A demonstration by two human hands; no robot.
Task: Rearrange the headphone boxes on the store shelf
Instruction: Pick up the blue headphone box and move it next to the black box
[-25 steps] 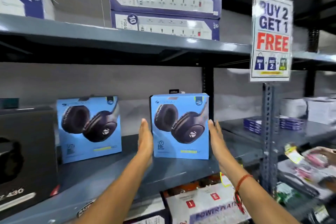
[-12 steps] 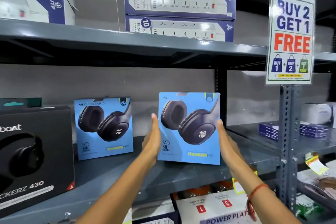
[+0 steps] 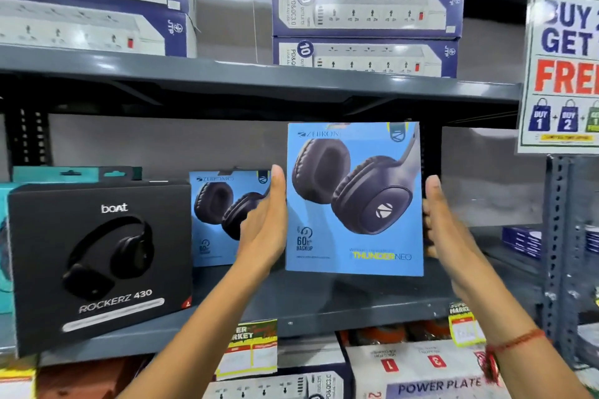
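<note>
I hold a blue headphone box [image 3: 355, 201] upright between both palms, lifted a little above the grey middle shelf [image 3: 324, 308]. My left hand [image 3: 265, 223] presses its left side, and my right hand [image 3: 437, 220] presses its right side. A second blue headphone box [image 3: 220, 217] stands further back on the shelf, partly hidden behind my left hand. At the left a black headphone box [image 3: 100, 262] marked Rockerz 430 stands near the shelf's front edge.
Teal boxes [image 3: 74, 173] stand behind the black one. Power strip boxes [image 3: 366, 29] are stacked on the upper shelf. A promotion sign [image 3: 564, 68] hangs on the right upright. Blue packets [image 3: 522, 241] lie on the neighbouring shelf; more boxes sit below.
Both hands have lifted the blue box off the shelf and brought it toward me and up. My view has shifted left and closer, bringing the black box into sight.
</note>
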